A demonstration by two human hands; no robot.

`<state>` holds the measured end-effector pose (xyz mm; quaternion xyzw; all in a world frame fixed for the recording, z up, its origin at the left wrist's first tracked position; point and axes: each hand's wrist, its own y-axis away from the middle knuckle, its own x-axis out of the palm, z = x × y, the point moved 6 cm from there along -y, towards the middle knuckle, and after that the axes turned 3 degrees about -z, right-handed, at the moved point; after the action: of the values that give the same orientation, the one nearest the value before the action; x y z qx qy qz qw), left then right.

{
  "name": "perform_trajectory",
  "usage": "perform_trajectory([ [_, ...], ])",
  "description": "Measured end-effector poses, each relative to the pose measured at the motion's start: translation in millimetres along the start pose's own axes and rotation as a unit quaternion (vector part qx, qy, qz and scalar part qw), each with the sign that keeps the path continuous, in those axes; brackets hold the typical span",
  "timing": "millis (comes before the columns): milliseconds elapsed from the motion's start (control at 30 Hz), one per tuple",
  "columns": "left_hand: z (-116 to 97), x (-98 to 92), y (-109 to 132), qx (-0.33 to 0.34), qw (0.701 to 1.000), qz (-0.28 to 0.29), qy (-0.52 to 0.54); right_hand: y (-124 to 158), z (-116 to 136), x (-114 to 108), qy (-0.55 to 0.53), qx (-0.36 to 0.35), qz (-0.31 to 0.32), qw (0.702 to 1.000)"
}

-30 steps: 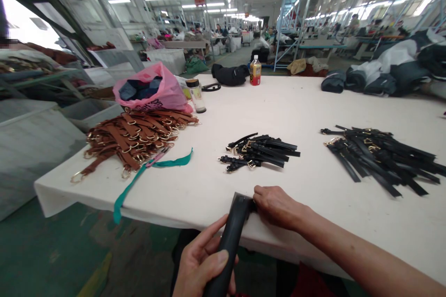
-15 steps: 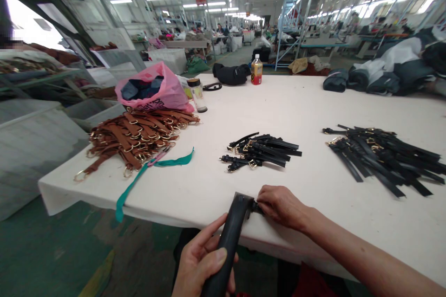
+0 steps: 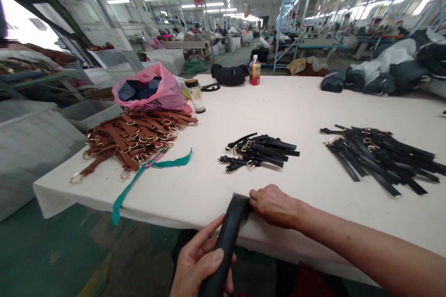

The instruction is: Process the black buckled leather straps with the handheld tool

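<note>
My left hand (image 3: 200,260) is wrapped round a long, rounded black tool (image 3: 226,236) whose flat, angled head lies over the table's front edge. What the tool is, I cannot make out. Right beside that head, my right hand (image 3: 275,204) is closed in a pinch, its fingertips against or just next to the head. The end of a small black strap shows in these fingers half a second earlier; now the fingers mostly hide it. Beyond my hands lies a small pile of black straps with gold buckles (image 3: 259,151). A larger pile of black straps (image 3: 379,155) lies farther right.
Brown straps with gold rings (image 3: 135,137) are heaped at the left, by a pink bag (image 3: 167,90) and a jar (image 3: 195,96). A teal ribbon (image 3: 130,190) hangs over the table edge (image 3: 83,195). At the back stand a drink bottle (image 3: 254,72) and dark rolled bundles (image 3: 379,82).
My right hand has moved slightly left, closer to the tool's head, and the black strap end between them is now mostly hidden. My left hand keeps its hold. The view has shifted slightly.
</note>
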<state>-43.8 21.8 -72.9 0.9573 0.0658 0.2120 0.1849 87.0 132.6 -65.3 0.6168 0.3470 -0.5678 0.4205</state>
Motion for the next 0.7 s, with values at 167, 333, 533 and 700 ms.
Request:
perform_trajectory([
  [167, 0, -0.7, -1, -0.001, 1.000, -0.003, -0.001, 3, -5, 7, -0.034, 0.030, -0.027, 0.999],
  [333, 1, -1.1, -2, -0.004, 1.000, -0.004, -0.007, 7, -12, 20, -0.072, 0.090, -0.082, 0.990],
  [533, 2, -1.0, -2, -0.006, 1.000, 0.002, 0.000, 11, -17, 27, -0.087, 0.144, -0.121, 0.978],
  [700, 2, -2.3, -2, -0.005, 1.000, 0.006, 0.005, 15, -18, 23, -0.130, 0.127, -0.132, 0.974],
])
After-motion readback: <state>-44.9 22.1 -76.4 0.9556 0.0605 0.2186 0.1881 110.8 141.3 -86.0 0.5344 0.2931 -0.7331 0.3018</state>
